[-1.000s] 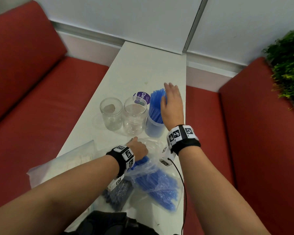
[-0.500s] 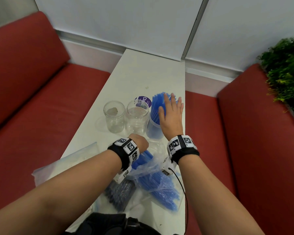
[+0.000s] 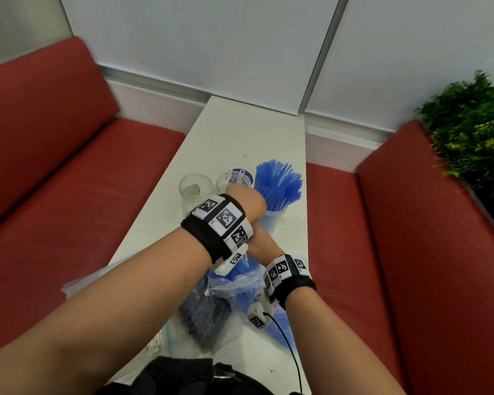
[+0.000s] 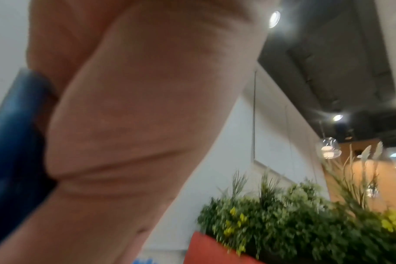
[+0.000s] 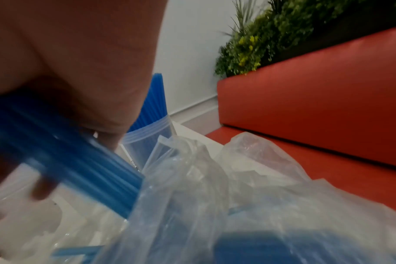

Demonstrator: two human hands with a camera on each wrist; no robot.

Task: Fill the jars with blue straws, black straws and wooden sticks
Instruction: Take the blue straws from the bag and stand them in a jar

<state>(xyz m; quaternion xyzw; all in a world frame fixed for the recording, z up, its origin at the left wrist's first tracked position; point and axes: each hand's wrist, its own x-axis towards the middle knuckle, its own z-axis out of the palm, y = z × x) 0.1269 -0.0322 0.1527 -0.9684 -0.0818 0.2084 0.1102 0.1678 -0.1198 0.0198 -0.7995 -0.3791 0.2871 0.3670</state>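
A clear jar (image 3: 272, 221) at the table's right edge holds fanned blue straws (image 3: 278, 185). Left of it stand two clear jars (image 3: 195, 193) (image 3: 232, 180) with no straws in them. My left hand (image 3: 247, 202) is raised in front of the middle jar. It grips a bundle of blue straws (image 3: 241, 265) (image 4: 14, 142) that runs down into a clear bag (image 3: 244, 289). My right hand (image 3: 264, 245) sits under the left wrist at the bag's mouth, its fingers curled round the same bundle (image 5: 79, 160). A bag of black straws (image 3: 203, 317) lies left of that bag.
A bag of wooden sticks (image 3: 157, 344) lies at the near left, mostly under my left arm. A purple round lid (image 3: 242, 171) lies behind the jars. The narrow white table (image 3: 248, 129) runs between two red benches (image 3: 69, 195) (image 3: 411, 238). A green plant (image 3: 474, 143) stands at the right.
My right hand left the straws in the jar and came back to the bag's mouth. My left hand rose from the bag with a bundle of blue straws.
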